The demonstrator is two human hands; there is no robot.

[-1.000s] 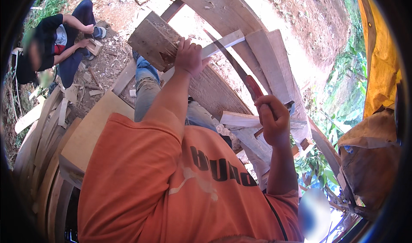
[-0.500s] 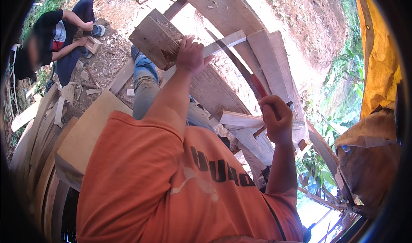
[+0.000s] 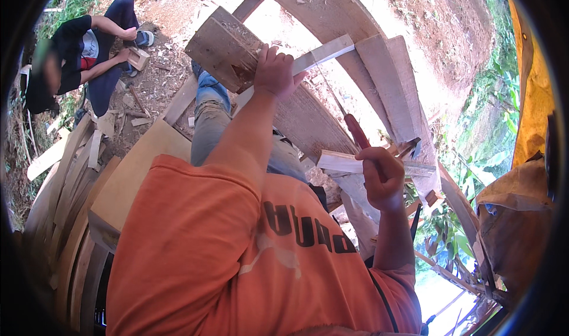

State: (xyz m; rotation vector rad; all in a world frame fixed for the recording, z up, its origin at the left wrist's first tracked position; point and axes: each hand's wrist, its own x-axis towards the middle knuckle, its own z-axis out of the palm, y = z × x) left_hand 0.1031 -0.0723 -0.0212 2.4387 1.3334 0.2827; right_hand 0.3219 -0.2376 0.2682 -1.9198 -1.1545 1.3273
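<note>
Near the centre top of the frame, the left hand (image 3: 275,74) is half curled, with its fingers bent over a pale, straight-edged wooden strip (image 3: 326,52) and its thumb spread along the near side; it has hold of the strip, though the palm's underside is hidden; the strip slants from the centre of the frame toward the upper right, and the hand covers its middle; right of centre, the right hand (image 3: 384,179) is closed in a fist around a long-bladed hand tool with a red handle (image 3: 357,132); its thin dark blade points up and left toward the strip, and whether the tip touches the wood I cannot tell.

A thick, weathered grey-brown wooden block (image 3: 222,50) sits close against the left hand at upper centre; a broad brown wooden board (image 3: 317,122) lies below the strip, crowding the space between the hands; grey sawn planks (image 3: 382,84) fan out at upper right, behind the blade; a short whitish offcut (image 3: 339,161) lies just left of the right hand, close below the handle.

At upper left a seated co-worker in dark clothes holds a small hollow wooden piece (image 3: 140,58); at left stands a pale, flat-topped wooden box (image 3: 142,173), beside long curved-looking planks (image 3: 71,199); a yellow tarp (image 3: 524,87) hangs at the right edge, above a brown sheet-like bundle (image 3: 512,235).
</note>
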